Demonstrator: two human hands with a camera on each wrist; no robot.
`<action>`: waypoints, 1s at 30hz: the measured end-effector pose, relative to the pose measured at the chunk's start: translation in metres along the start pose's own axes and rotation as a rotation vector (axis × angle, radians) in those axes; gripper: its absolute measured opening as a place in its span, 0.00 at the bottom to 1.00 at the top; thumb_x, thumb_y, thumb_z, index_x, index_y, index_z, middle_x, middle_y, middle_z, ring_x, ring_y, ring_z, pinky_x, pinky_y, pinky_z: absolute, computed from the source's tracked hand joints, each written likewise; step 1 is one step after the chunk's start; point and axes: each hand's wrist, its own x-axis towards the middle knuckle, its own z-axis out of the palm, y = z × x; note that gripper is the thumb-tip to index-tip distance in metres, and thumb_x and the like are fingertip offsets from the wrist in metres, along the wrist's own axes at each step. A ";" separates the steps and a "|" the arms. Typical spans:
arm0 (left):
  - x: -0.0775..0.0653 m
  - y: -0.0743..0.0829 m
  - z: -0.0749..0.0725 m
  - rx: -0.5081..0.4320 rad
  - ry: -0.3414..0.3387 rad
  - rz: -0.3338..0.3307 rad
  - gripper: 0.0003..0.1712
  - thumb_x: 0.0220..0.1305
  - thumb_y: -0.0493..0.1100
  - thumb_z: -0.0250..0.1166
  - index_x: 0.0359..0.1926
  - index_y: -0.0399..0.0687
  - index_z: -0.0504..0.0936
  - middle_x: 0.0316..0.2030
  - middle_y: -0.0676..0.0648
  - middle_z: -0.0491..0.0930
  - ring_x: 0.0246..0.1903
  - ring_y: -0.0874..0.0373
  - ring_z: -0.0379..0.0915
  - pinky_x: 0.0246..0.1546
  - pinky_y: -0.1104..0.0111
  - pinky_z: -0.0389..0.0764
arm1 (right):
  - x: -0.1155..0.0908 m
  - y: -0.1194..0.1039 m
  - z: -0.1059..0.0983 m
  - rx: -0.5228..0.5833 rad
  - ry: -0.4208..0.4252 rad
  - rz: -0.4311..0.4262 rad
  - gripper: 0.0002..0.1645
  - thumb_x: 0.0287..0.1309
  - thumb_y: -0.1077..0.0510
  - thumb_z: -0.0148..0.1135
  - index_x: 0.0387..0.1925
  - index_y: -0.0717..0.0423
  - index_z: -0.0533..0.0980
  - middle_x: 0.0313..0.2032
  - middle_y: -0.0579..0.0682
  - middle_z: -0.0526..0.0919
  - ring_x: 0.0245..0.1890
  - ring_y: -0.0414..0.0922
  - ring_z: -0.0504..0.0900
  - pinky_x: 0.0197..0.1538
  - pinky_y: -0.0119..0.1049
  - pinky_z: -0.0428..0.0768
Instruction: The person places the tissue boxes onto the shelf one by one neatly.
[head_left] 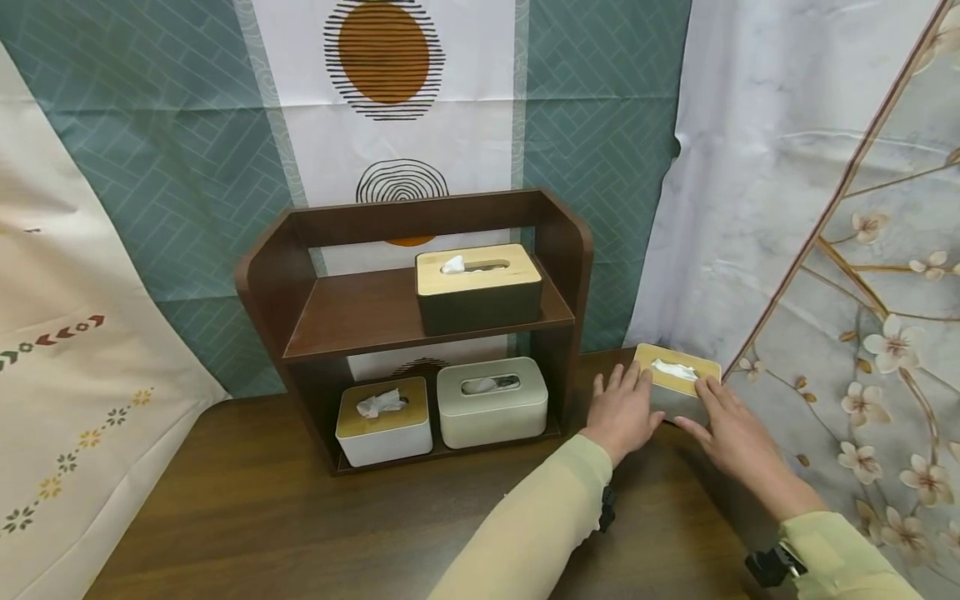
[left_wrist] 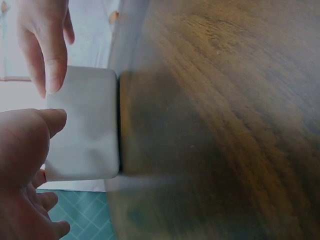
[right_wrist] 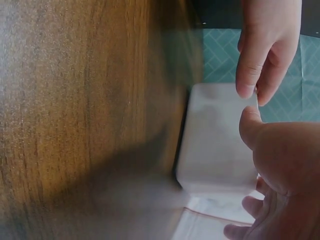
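A small tissue box (head_left: 678, 392) with a bamboo lid and pale grey sides stands on the table by the right-hand curtain. White tissue shows in its slot. My left hand (head_left: 621, 408) is at its left front corner, index fingertip by the lid edge, thumb in front, other fingers spread beyond its side. Opposite, my right hand (head_left: 738, 433) rests fingertips at the lid's right edge with the thumb forward. In the left wrist view the box's plain front face (left_wrist: 85, 130) shows between the hands. The right wrist view shows its lower edge (right_wrist: 181, 140) at the table.
A dark brown two-tier shelf (head_left: 352, 312) stands left of the hands. On its upper tier sits a black tissue box (head_left: 480, 308) with a wooden lid. Below are a white wooden-lidded tissue box (head_left: 386, 442) and a cream one (head_left: 491, 417). Patterned curtains (head_left: 607, 108) hang close behind the table.
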 end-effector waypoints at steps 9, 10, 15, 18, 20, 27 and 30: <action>-0.001 -0.004 0.006 0.006 0.005 -0.002 0.44 0.79 0.69 0.64 0.87 0.63 0.63 0.86 0.57 0.57 0.83 0.55 0.57 0.80 0.51 0.63 | 0.000 -0.004 -0.004 0.018 -0.019 0.000 0.51 0.80 0.43 0.66 0.80 0.79 0.58 0.77 0.84 0.56 0.77 0.81 0.57 0.72 0.78 0.61; -0.001 -0.004 0.005 0.007 0.009 -0.001 0.44 0.79 0.68 0.64 0.87 0.64 0.64 0.86 0.57 0.57 0.83 0.54 0.57 0.80 0.51 0.64 | 0.000 -0.004 -0.004 0.021 -0.022 0.001 0.51 0.80 0.43 0.66 0.80 0.79 0.59 0.77 0.84 0.56 0.76 0.81 0.57 0.72 0.78 0.61; -0.008 -0.005 0.003 0.000 0.027 0.012 0.43 0.78 0.67 0.66 0.86 0.63 0.65 0.85 0.56 0.59 0.82 0.54 0.60 0.79 0.50 0.66 | -0.003 -0.005 -0.006 0.025 -0.041 0.011 0.52 0.81 0.42 0.65 0.80 0.79 0.58 0.78 0.83 0.55 0.77 0.81 0.56 0.72 0.79 0.60; -0.013 -0.005 0.001 0.002 0.035 0.017 0.43 0.78 0.67 0.66 0.86 0.63 0.66 0.85 0.56 0.60 0.82 0.54 0.61 0.78 0.50 0.67 | -0.005 -0.005 -0.006 0.033 -0.053 0.013 0.52 0.81 0.41 0.64 0.81 0.78 0.57 0.78 0.83 0.54 0.77 0.81 0.55 0.72 0.79 0.60; -0.015 -0.006 0.000 0.002 0.039 0.019 0.42 0.78 0.67 0.66 0.85 0.63 0.66 0.85 0.56 0.60 0.81 0.54 0.61 0.78 0.51 0.67 | -0.007 -0.005 -0.006 0.039 -0.062 0.014 0.53 0.81 0.40 0.63 0.81 0.78 0.57 0.79 0.82 0.54 0.78 0.81 0.55 0.72 0.79 0.59; -0.024 -0.007 -0.001 0.000 0.048 0.025 0.42 0.78 0.67 0.66 0.85 0.63 0.67 0.85 0.56 0.61 0.81 0.53 0.62 0.78 0.50 0.67 | -0.014 -0.007 -0.004 0.056 -0.052 -0.001 0.52 0.81 0.40 0.63 0.81 0.77 0.57 0.79 0.82 0.54 0.78 0.81 0.54 0.71 0.80 0.60; -0.028 -0.008 -0.002 -0.002 0.053 0.025 0.41 0.78 0.67 0.66 0.84 0.63 0.68 0.84 0.56 0.62 0.81 0.53 0.62 0.78 0.50 0.67 | -0.018 -0.010 -0.004 0.063 -0.043 -0.008 0.52 0.81 0.41 0.64 0.81 0.77 0.57 0.79 0.83 0.54 0.77 0.82 0.56 0.70 0.80 0.61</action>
